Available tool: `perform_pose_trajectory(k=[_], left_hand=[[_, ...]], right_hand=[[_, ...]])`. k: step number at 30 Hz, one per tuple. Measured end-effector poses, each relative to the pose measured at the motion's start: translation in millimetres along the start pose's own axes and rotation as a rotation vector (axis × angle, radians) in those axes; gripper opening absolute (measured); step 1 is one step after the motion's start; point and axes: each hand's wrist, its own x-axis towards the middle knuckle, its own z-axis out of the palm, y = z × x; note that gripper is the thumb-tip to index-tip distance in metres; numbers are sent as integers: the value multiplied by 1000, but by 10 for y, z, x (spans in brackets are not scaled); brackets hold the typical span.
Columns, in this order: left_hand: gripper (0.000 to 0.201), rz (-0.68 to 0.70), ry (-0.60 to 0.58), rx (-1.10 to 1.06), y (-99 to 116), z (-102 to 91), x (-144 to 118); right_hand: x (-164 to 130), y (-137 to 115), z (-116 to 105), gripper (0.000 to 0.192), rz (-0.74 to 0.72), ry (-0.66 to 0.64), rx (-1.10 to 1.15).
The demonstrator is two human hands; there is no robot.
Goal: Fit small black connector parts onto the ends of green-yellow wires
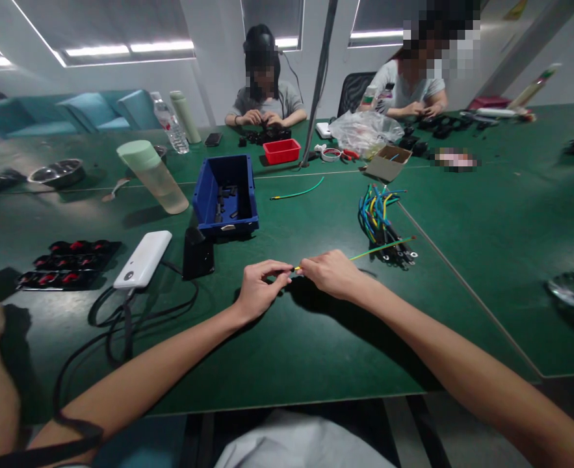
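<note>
Right fingers (312, 265) clamped on slim, nearly straight yellow-green wire (381, 249); left fingers (275, 266) pinch small black piece (293, 269).

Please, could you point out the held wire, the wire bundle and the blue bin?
Held wire (370, 252): head view, its free length.
Wire bundle (377, 209): head view, coloured part.
Blue bin (244, 225): head view, front wall.

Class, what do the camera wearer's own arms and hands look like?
The left hand and right hand are ungloved. No sleeve shows on either forearm, nor a watch. A black cable crosses the left one.
</note>
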Motion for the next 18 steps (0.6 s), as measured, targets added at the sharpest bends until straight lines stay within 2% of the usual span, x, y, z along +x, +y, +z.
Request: perform_pose_trajectory(k=[12, 18], left_hand=[[19, -106, -21, -88, -20, -1, 11], [19, -158, -72, -172, -40, 11, 27]], right_hand=[[0, -89, -16, 40, 68, -42, 7], [-8, -168, -68, 32, 87, -63, -16]])
